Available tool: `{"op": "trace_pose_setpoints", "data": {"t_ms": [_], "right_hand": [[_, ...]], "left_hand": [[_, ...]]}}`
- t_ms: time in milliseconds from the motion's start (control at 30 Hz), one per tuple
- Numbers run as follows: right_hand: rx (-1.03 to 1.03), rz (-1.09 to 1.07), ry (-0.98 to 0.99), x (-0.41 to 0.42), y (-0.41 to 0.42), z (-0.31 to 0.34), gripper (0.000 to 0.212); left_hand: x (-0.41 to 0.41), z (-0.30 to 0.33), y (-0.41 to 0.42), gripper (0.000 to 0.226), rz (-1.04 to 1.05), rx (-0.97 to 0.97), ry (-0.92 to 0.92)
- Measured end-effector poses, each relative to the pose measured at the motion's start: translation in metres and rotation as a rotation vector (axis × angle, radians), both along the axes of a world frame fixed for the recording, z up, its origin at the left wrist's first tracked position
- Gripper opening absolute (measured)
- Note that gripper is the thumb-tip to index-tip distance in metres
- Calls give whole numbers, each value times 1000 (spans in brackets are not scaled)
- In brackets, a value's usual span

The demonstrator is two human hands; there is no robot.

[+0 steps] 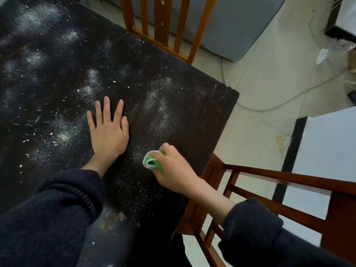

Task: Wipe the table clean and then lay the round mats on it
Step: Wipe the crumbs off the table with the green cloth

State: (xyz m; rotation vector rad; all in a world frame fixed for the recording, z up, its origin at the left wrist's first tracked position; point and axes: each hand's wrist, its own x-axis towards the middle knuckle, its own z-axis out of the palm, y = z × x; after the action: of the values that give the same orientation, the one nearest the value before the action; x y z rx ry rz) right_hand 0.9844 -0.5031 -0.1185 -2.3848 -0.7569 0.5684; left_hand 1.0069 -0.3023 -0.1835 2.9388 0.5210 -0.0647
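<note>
The right hand (173, 166) has its grip clenched round one bunched green-and-white cloth (152, 160), held down on the dark counter (192, 105) near its right edge. Just to the left, the left hand (109, 132) has its grip released, palm flat on the counter with fingers spread. White powder and crumbs (63, 130) lie scattered in patches across the surface. Two wooden chairs stand against the counter: one (165, 26) at the far edge, one (269, 189) at the right. No round mats in view
</note>
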Motion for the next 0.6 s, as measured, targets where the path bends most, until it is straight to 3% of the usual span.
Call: {"op": "trace_pose_setpoints", "data": {"t_ms": [167, 333, 467, 600], "right_hand": [[133, -508, -128, 105, -40, 11, 29], [-159, -863, -188, 204, -80, 1, 37], [-248, -809, -141, 209, -67, -12, 37], [-163, -427, -251, 136, -23, -16, 34]], "left_hand": [[1, 0, 0, 51, 1, 1, 1], [0, -1, -1, 51, 5, 4, -10], [0, -1, -1, 52, 4, 5, -16], [2, 0, -1, 54, 5, -1, -15]]}}
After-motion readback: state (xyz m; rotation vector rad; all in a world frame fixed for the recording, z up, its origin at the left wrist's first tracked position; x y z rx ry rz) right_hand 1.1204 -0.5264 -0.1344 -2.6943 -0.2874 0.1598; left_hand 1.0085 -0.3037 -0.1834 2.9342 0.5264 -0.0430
